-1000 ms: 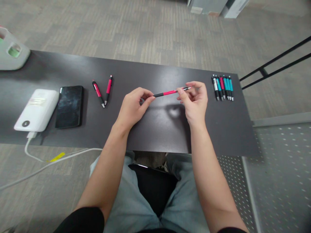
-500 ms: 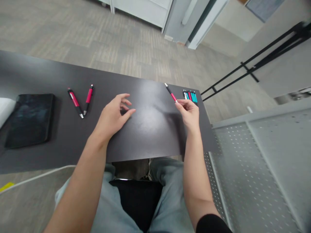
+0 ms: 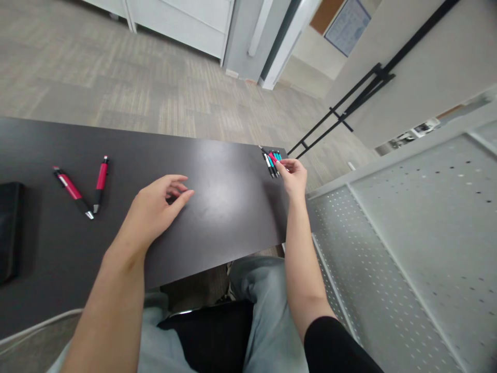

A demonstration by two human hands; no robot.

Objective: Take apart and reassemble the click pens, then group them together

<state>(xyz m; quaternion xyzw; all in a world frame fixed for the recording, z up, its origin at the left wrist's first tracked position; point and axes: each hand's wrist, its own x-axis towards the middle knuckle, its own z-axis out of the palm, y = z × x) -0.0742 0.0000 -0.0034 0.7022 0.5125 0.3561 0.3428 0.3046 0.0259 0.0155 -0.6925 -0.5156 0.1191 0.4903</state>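
Between the fingertips of my right hand (image 3: 293, 177) is a red and black pen (image 3: 273, 158), held over a row of pens (image 3: 268, 165) at the table's right end. White, teal and dark barrels show in that row; my fingers and the held pen hide part of it. My left hand (image 3: 161, 204) hovers above the table with fingers loosely curled and apart, holding nothing. To its left, two red and black pens, one upright in view (image 3: 101, 182) and one slanted (image 3: 73, 191), lie with their silver tips close together.
The dark table (image 3: 217, 207) runs across the view. A black flat object (image 3: 10, 228) lies at its left. Beyond the right end stand a perforated grey metal panel (image 3: 388, 248) and a black metal frame (image 3: 337, 116). A white cabinet (image 3: 178, 23) stands across the floor.
My right hand has carried the red pen right, over the row of pens. The view has turned to the right. My left hand keeps its loose open pose.
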